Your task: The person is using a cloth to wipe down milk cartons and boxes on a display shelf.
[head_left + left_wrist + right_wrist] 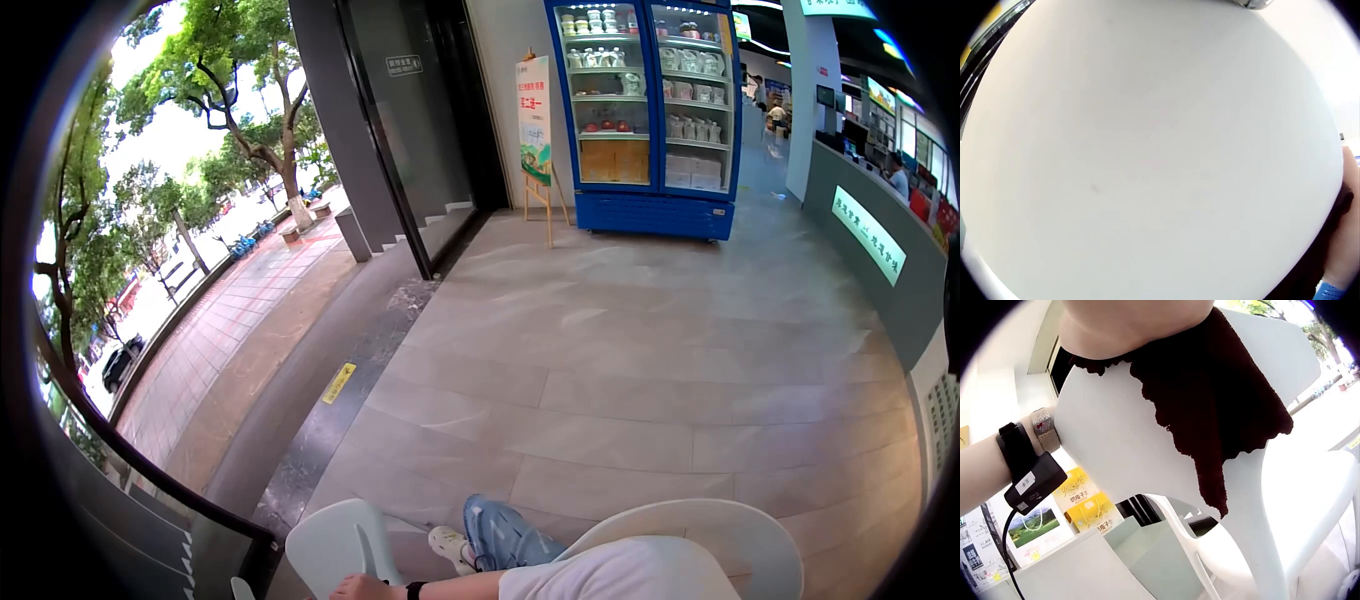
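A white plastic chair [340,540] stands at the bottom of the head view. My right hand [365,588] is at its edge, a black band on the wrist. Up close in the right wrist view, that hand [1138,325] lies over a dark red cloth [1229,394] with a scalloped edge. The cloth hangs down against the chair back [1110,425]. The right hand's fingers are hidden there. My left wrist, strapped with a small black camera [1038,481], comes in beside the chair back, which hides the left hand. In the left wrist view the white chair surface [1147,144] fills most of the picture.
A second white chair back [770,545] curves behind my white sleeve. Further off are a glass door [410,130], a poster stand [535,120] and a blue drinks fridge [655,215]. A counter [870,220] runs along the right. Yellow boxes [1091,509] show beyond the left wrist.
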`<state>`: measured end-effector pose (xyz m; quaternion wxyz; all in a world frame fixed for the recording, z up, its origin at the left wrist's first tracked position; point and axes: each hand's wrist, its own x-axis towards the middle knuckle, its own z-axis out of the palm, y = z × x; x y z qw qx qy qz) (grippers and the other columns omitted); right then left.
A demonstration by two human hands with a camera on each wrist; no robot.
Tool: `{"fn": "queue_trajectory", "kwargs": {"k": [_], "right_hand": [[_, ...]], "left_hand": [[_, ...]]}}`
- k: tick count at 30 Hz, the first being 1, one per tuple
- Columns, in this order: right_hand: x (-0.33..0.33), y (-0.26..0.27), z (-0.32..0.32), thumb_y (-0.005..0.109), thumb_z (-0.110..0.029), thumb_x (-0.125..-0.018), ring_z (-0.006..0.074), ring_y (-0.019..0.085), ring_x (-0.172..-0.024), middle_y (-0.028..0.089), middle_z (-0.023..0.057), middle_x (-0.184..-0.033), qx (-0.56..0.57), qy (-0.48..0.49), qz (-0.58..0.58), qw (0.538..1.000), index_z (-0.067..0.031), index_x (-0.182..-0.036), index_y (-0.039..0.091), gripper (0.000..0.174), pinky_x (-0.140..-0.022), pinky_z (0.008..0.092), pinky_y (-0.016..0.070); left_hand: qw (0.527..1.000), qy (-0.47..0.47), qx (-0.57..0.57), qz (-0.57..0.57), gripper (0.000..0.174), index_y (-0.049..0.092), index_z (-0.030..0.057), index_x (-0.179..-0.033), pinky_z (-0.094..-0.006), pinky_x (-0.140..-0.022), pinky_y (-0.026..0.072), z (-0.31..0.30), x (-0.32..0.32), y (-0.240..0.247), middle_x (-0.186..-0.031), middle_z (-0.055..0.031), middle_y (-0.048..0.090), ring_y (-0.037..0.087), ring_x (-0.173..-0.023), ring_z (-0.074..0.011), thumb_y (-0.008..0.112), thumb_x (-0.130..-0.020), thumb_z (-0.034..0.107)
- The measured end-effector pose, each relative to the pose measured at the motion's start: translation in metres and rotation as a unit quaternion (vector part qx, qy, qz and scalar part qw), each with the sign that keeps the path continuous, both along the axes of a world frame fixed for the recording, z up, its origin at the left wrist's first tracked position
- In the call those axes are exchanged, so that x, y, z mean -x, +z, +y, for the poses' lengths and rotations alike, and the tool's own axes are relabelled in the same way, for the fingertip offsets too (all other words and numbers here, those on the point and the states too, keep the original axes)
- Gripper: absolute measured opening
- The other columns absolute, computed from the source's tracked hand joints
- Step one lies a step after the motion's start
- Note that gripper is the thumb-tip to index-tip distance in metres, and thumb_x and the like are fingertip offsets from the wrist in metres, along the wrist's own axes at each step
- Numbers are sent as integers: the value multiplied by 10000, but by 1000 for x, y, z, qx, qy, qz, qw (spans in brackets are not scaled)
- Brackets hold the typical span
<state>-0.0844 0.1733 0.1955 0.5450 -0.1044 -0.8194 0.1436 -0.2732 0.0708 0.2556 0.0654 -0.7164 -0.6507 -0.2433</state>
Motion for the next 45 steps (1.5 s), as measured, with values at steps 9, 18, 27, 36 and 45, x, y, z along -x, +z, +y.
{"fn": "queue_trajectory", "kwargs": {"k": [9, 18, 27, 36, 45], "right_hand": [[-61, 75, -23, 550, -200, -815, 317, 547, -634, 530, 112, -657, 87, 41, -40, 995, -57, -767, 488, 163, -627, 406, 435], [-59, 75, -22, 538, -192, -810, 328, 544, -648, 520, 120, -645, 86, 39, -40, 995, -52, -770, 476, 158, -645, 429, 427], [-58, 70, -23, 534, -178, -793, 310, 548, -658, 522, 108, -669, 78, 36, -46, 995, -46, -776, 467, 149, -646, 412, 426], [-54, 69, -29, 555, -187, -750, 325, 537, -637, 523, 109, -658, 76, 20, -37, 996, -51, -748, 471, 159, -637, 412, 420], [-51, 72, -33, 552, -170, -742, 330, 521, -635, 494, 115, -626, 100, 11, -52, 994, -49, -722, 459, 154, -634, 418, 406]], "left_hand": [[964, 225, 103, -101, 427, 593, 16, -1147, -407, -855, 443, -16, -94, 92, -1094, -200, 619, 583, -998, -353, 508, -910, 361], [912, 394, 75, -80, 449, 640, -9, -999, -448, -759, 436, -41, -85, 75, -976, -230, 634, 580, -885, -402, 454, -901, 388], [910, 387, 49, -139, 462, 635, -31, -1018, -437, -775, 438, -44, -110, 88, -964, -247, 632, 579, -907, -404, 471, -888, 380], [913, 377, 77, -137, 464, 634, -56, -995, -436, -766, 435, -49, -127, 110, -931, -253, 635, 579, -872, -414, 476, -895, 369], [917, 359, 119, -127, 487, 615, -49, -1052, -416, -822, 440, -53, -110, 104, -1010, -246, 624, 574, -931, -402, 487, -896, 394]]}}
